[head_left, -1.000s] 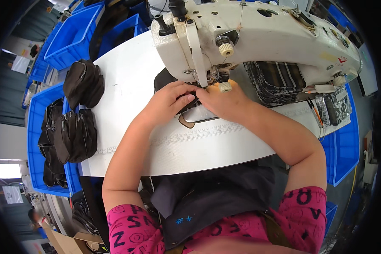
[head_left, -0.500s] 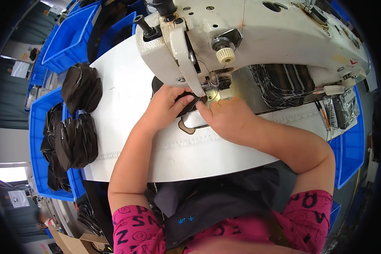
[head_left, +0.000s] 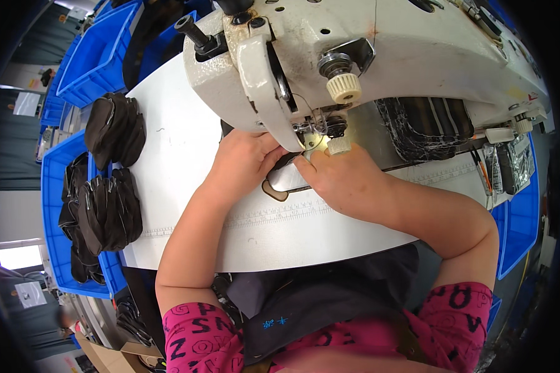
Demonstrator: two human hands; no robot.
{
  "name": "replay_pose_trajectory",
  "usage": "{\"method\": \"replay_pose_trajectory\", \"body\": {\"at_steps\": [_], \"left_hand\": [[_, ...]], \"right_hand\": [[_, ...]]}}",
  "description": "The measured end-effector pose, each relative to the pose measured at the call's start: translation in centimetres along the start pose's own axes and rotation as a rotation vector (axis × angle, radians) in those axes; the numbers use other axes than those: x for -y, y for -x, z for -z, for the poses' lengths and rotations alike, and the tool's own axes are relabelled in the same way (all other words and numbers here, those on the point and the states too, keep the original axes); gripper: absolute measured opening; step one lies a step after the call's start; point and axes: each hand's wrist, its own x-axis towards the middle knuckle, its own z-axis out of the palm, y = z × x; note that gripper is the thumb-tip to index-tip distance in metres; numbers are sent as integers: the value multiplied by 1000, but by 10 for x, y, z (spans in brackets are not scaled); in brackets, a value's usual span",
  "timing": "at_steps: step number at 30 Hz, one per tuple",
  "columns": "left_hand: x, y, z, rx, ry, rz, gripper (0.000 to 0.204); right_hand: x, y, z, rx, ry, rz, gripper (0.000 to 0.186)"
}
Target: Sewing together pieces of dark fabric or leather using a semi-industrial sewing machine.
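A white sewing machine (head_left: pixel 230 81) reaches over the table, its needle area lit by a small lamp. Just left of the needle, my left hand (head_left: pixel 246 163) is closed on a piece of black fabric (head_left: pixel 284 161), thumb against the fingers. My right hand (head_left: pixel 345 179) lies right of the needle, its fingers bent together by the presser foot. Whatever those fingers pinch is hidden by the hand and the machine. Most of the fabric is out of sight under my left hand and the machine head.
Stacked black pouches (head_left: pixel 114 130) sit at the table's left edge, and more (head_left: pixel 109 211) rest by a blue bin (head_left: pixel 51 236). Under the machine arm lie black striped pieces (head_left: pixel 426 127) with loose threads. A printed ruler (head_left: pixel 274 214) crosses the white tabletop (head_left: pixel 317 242). Tools (head_left: pixel 481 171) lie right.
The machine looks slightly larger and nearer as the view shifts. My left thumb has drawn in toward the fingers, and less of the black fabric shows between my hands.
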Motion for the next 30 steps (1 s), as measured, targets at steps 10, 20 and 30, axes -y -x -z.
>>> {"method": "replay_pose_trajectory", "body": {"at_steps": [10,20,30], "left_hand": [[-5,1,-6,-67,-11,-8,14],[-12,3,-11,-90,-178,102,15],[-8,6,-8,-139,-129,100,18]], "right_hand": [[2,0,-5,-4,40,9,13],[0,0,-3,77,165,-43,42],[0,2,0,74,195,-58,44]]}}
